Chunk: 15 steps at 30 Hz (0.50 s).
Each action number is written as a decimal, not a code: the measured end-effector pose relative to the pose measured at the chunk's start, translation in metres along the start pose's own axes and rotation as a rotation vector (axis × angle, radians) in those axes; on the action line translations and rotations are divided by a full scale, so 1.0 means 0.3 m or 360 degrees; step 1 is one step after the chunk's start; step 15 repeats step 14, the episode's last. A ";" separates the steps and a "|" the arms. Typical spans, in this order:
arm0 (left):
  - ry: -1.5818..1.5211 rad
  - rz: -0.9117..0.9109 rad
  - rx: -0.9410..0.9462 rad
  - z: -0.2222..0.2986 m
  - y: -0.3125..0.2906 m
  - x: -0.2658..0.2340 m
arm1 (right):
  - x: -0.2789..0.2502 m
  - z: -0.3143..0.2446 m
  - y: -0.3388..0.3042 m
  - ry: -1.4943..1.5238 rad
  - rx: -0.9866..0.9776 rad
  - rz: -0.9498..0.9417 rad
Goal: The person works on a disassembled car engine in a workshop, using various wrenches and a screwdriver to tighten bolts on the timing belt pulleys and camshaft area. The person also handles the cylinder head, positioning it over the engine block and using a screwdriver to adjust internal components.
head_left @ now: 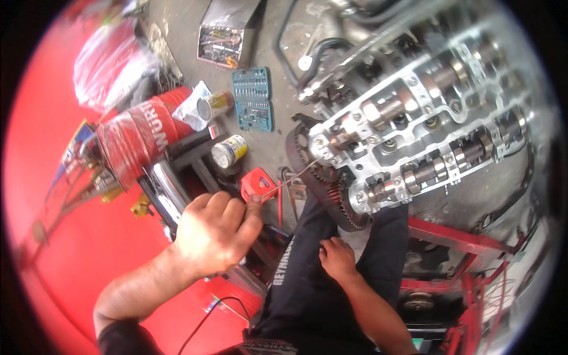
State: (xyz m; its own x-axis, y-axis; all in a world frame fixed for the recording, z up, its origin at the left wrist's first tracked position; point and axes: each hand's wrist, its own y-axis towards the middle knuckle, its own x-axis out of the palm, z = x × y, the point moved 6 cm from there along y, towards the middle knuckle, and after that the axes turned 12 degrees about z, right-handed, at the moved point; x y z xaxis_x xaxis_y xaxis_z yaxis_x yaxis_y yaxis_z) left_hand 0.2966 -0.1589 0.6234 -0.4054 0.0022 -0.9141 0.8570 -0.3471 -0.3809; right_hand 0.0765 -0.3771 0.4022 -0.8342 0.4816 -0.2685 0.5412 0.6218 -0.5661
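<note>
My left hand (216,234) is closed in a fist around the near end of a thin metal rod (290,182); any handle on it is hidden inside the fist. Its far end reaches the front of an engine's cylinder head (408,127), beside the dark toothed timing belt (331,201). Two rows of camshafts lie exposed along the silver head, held by bearing caps. Low on my dark trouser leg rests my right hand (338,258), its fingers loosely apart and nothing visible in them.
Left of the engine stand a red jerrycan (258,183), a white-labelled can (229,151) and a red drum (139,133). An open green socket set (252,99) and a toolbox (222,41) lie on the floor. Red metal framework (467,242) stands below the engine at right.
</note>
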 end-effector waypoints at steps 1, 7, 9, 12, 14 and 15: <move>0.0000 0.0031 -0.0013 -0.005 -0.018 -0.002 | 0.005 -0.009 0.003 -0.0018 -0.0029 0.0021; -0.0027 0.0137 0.0023 -0.023 -0.051 0.027 | -0.069 -0.181 0.063 -0.0048 -0.0123 0.0428; -0.0017 0.0243 0.0074 -0.038 -0.070 0.041 | -0.194 -0.353 0.118 -0.0174 -0.0431 0.0881; -0.0158 0.0378 0.0007 -0.061 -0.104 0.067 | -0.348 -0.537 0.218 -0.0283 -0.0413 0.1315; -0.0185 0.0333 0.0056 -0.069 -0.104 0.082 | -0.391 -0.590 0.270 -0.0316 -0.0226 0.1533; -0.0185 0.0333 0.0056 -0.069 -0.104 0.082 | -0.391 -0.590 0.270 -0.0316 -0.0226 0.1533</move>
